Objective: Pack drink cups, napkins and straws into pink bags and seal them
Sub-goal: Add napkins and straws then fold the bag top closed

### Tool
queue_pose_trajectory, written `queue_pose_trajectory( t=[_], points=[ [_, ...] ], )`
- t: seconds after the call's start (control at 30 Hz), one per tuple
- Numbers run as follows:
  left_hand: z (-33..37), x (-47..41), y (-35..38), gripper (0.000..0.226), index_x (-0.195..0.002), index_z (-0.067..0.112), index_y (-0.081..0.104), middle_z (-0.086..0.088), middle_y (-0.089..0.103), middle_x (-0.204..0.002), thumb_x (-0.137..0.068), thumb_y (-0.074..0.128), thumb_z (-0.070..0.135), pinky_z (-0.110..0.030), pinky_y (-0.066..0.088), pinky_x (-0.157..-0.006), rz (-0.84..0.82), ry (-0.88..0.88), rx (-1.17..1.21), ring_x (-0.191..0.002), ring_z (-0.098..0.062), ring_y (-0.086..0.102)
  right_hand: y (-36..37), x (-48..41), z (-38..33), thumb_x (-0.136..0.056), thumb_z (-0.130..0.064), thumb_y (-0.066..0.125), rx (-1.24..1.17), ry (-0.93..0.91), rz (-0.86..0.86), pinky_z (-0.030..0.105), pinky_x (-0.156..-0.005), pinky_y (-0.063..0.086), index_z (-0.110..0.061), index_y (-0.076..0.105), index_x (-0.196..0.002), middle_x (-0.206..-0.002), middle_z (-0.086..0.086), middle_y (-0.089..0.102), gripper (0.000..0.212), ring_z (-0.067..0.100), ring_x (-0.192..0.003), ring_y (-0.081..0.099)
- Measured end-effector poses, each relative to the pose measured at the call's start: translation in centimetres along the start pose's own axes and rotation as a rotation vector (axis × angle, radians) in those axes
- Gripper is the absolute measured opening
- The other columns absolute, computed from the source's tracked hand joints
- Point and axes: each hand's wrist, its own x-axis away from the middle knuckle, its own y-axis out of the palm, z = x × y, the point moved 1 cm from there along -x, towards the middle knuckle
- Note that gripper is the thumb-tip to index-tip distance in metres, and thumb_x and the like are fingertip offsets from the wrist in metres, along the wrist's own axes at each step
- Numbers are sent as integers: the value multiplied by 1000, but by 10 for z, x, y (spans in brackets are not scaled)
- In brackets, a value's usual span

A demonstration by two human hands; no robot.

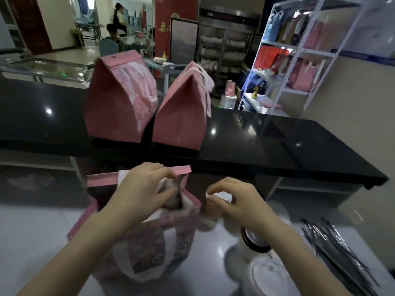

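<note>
Left hand pinches a pale item (blurred) inside the open pink bag; right hand grips a white napkin just right of it; 2 sealed bags stand behind.

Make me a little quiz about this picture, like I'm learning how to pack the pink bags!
1. True or false: two closed pink bags stand on the black counter.
2. Which hand pinches the pale bundle inside the open pink bag? A) left hand B) right hand C) neither
3. Fill in: the right hand holds its white item on the open pink bag's ___ side.

Key: 1 true; 2 A; 3 right.
</note>
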Motion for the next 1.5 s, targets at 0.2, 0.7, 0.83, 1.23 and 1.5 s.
queue_pose_trajectory(
  t=[0.2, 0.7, 0.83, 1.23, 1.5],
  points=[
    [117, -57, 102, 18, -101, 22, 70, 9, 66, -97, -84, 68, 30, -31, 45, -86, -235, 173, 133, -96, -11, 58, -56, 75, 113, -88, -37, 65, 95, 290, 0, 25, -79, 46, -24, 71, -94, -92, -10, 63, 15, 7, -88, 59],
    [276, -97, 377, 29, -109, 24, 66, 6, 65, -113, -81, 63, 17, -30, 47, -86, -832, 370, -10, -107, -14, 57, -80, 238, 314, -77, -47, 68, 172, 951, 16, 31, -86, 46, -22, 63, -112, -114, 2, 59, 43, 23, -110, 54],
    [283, -97, 413, 34, -111, 23, 64, 1, 62, -114, -79, 62, 13, -32, 46, -84, -850, 354, -44, -107, -20, 57, -62, 241, 336, -77, -62, 62, 268, 977, -4, 36, -98, 40, -20, 57, -120, -122, 5, 55, 60, 26, -119, 45],
    [281, -100, 465, 20, -101, 22, 66, -1, 50, -107, -83, 62, 28, -34, 41, -79, -709, 463, -163, -104, -22, 46, -26, 235, 354, -84, -38, 58, 284, 950, 84, 35, -91, 37, -22, 57, -115, -120, 0, 56, 35, 22, -113, 48],
    [277, -100, 471, 26, -104, 21, 59, 1, 48, -115, -84, 62, 37, -32, 33, -86, -705, 574, -196, -111, -21, 43, -22, 242, 352, -86, -35, 58, 277, 874, 126, 36, -90, 39, -20, 61, -115, -114, 1, 58, 33, 24, -106, 53]
  ],
)
